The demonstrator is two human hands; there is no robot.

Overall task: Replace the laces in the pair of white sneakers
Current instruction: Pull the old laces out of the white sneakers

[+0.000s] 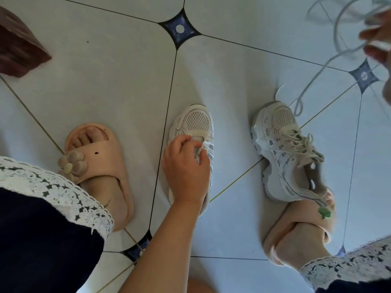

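Two white mesh sneakers stand on the tiled floor. The left sneaker is in the middle, toe pointing away; my left hand lies over its throat with curled fingers gripping the eyelet area. The right sneaker stands to the right with a cream lace threaded through it, its heel resting against my slipper. My right hand is raised at the top right edge, blurred, and holds a pale loose lace that loops in the air and hangs down to near the right sneaker's toe.
My feet wear peach slippers: the left slipper with a flower ornament at the left, the right slipper behind the right sneaker. A dark reddish wooden piece sits at the upper left. Lace-trimmed dark trouser hems frame the bottom corners.
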